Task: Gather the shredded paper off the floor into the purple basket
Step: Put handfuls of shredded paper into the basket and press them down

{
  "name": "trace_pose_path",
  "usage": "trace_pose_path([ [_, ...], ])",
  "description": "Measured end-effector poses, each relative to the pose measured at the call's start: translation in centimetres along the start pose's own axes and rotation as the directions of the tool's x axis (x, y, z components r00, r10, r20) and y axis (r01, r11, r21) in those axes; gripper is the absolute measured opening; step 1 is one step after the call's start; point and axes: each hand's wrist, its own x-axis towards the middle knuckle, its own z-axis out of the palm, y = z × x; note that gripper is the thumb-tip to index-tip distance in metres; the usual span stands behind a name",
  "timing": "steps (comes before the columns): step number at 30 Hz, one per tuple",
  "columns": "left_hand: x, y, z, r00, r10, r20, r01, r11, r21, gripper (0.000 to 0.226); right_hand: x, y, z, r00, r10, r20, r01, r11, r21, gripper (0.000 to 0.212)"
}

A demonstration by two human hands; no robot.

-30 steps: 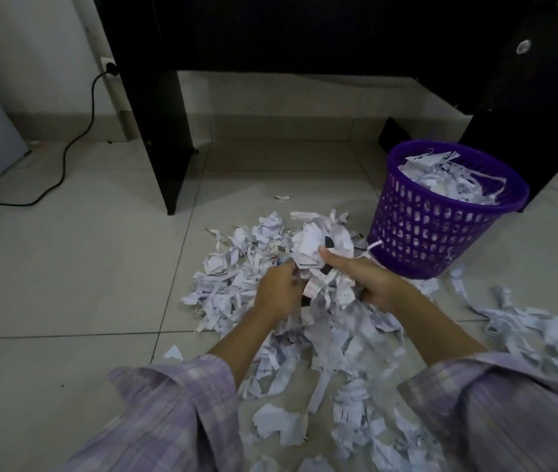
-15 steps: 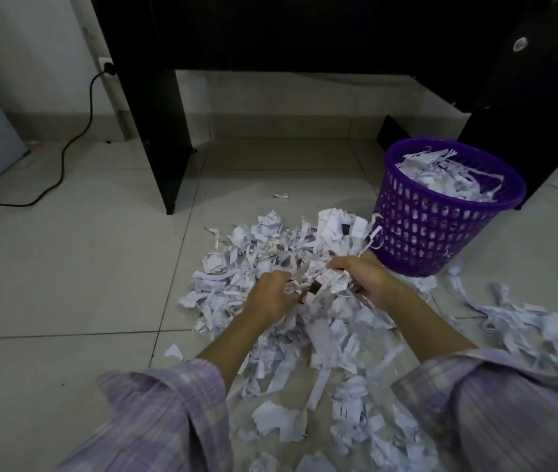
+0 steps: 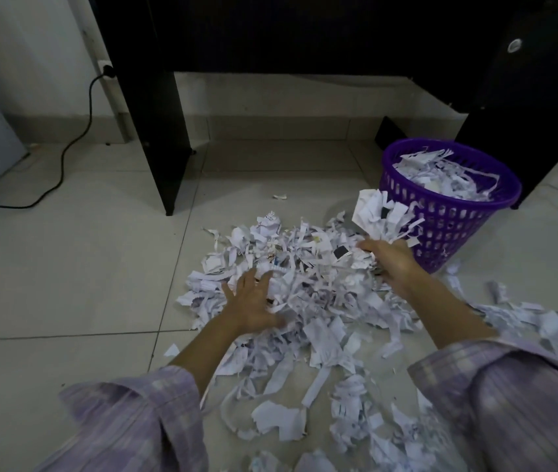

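Purple lattice basket (image 3: 447, 219) | right hand (image 3: 391, 264) clutching shredded paper (image 3: 378, 212)

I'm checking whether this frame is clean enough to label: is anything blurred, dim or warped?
Head view: dim overall, black desk underside nearly featureless; left hand and plaid sleeves slightly motion-blurred; wide-angle bending at the edges; round purple plastic basket and white shredded paper readable; no glare.
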Motion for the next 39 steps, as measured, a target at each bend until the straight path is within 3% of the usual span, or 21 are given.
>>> trace_pose_path([
  [4, -0.5, 2.5, -1.0, 0.997, 0.078, -0.01, -0.078, 0.965, -0.249, 0.115, 0.0, 0.4, 0.7, 0.999, 0.007, 0.054, -0.007, 1.0, 0.004, 0.078],
  [6, -1.0, 4.2, -1.6, 0.989, 0.147, 0.024, -0.121, 0.885, -0.449, 0.117, -0.6, 0.5, 1.4, 0.995, 0.021, 0.099, -0.024, 0.999, 0.026, 0.08],
  [9, -1.2, 6.6, -1.3, 0.97, 0.238, 0.051, -0.163, 0.79, -0.591, 0.121, -1.6, 0.5, 2.5, 0.986, 0.03, 0.163, -0.043, 0.996, 0.079, 0.079],
  [12, -1.0, 8.3, -0.7, 0.962, 0.274, -0.001, -0.189, 0.663, -0.725, 0.079, -2.4, 0.1, 3.6, 0.975, 0.037, 0.219, -0.073, 0.985, 0.157, 0.055],
  [15, -0.5, 9.0, -0.2, 0.983, 0.176, -0.046, -0.144, 0.598, -0.789, 0.05, -2.9, -0.3, 3.7, 0.973, 0.03, 0.23, -0.069, 0.984, 0.162, 0.035],
  [17, 0.0, 8.9, 0.0, 0.994, 0.098, -0.039, -0.089, 0.577, -0.812, 0.042, -2.6, -0.4, 3.2, 0.978, 0.022, 0.21, -0.042, 0.995, 0.093, 0.045],
  [21, 0.4, 8.2, -1.2, 0.999, -0.038, -0.027, -0.005, 0.497, -0.868, 0.036, -1.1, 0.3, 1.6, 0.988, -0.003, 0.153, 0.022, 0.992, -0.121, 0.107],
  [22, 0.5, 8.1, -1.5, 0.999, -0.045, -0.017, 0.005, 0.452, -0.892, 0.037, -0.9, 0.5, 1.3, 0.991, -0.022, 0.135, 0.045, 0.985, -0.165, 0.105],
  [25, 0.7, 8.5, -2.3, 0.993, -0.107, 0.042, 0.073, 0.31, -0.948, 0.035, -1.9, 0.5, 1.3, 0.989, -0.101, 0.106, 0.128, 0.949, -0.288, 0.063],
  [27, 1.2, 9.1, -2.6, 0.978, -0.175, 0.111, 0.148, 0.212, -0.966, 0.035, -2.0, 0.8, 1.6, 0.975, -0.215, 0.061, 0.221, 0.883, -0.415, 0.052],
  [31, 1.3, 10.3, -3.0, 0.973, -0.151, 0.176, 0.194, 0.116, -0.974, 0.021, -3.0, 0.9, 1.8, 0.89, -0.434, 0.141, 0.402, 0.599, -0.692, 0.042],
  [33, 1.2, 10.9, -3.2, 0.973, -0.119, 0.198, 0.206, 0.057, -0.977, 0.013, -3.0, 1.0, 1.6, 0.873, -0.446, 0.195, 0.409, 0.455, -0.791, 0.036],
  [34, 1.3, 11.2, -3.2, 0.972, -0.114, 0.207, 0.213, 0.043, -0.976, 0.009, -2.8, 1.2, 1.4, 0.88, -0.425, 0.212, 0.404, 0.435, -0.805, 0.031],
  [37, 1.8, 11.5, -3.0, 0.973, -0.111, 0.201, 0.204, 0.015, -0.979, 0.016, -2.6, 1.7, 1.0, 0.91, -0.312, 0.273, 0.404, 0.519, -0.753, 0.016],
  [39, 2.2, 11.4, -2.8, 0.975, -0.108, 0.193, 0.193, -0.005, -0.981, 0.02, -3.1, 1.9, 0.9, 0.921, -0.226, 0.318, 0.386, 0.65, -0.654, 0.014],
])
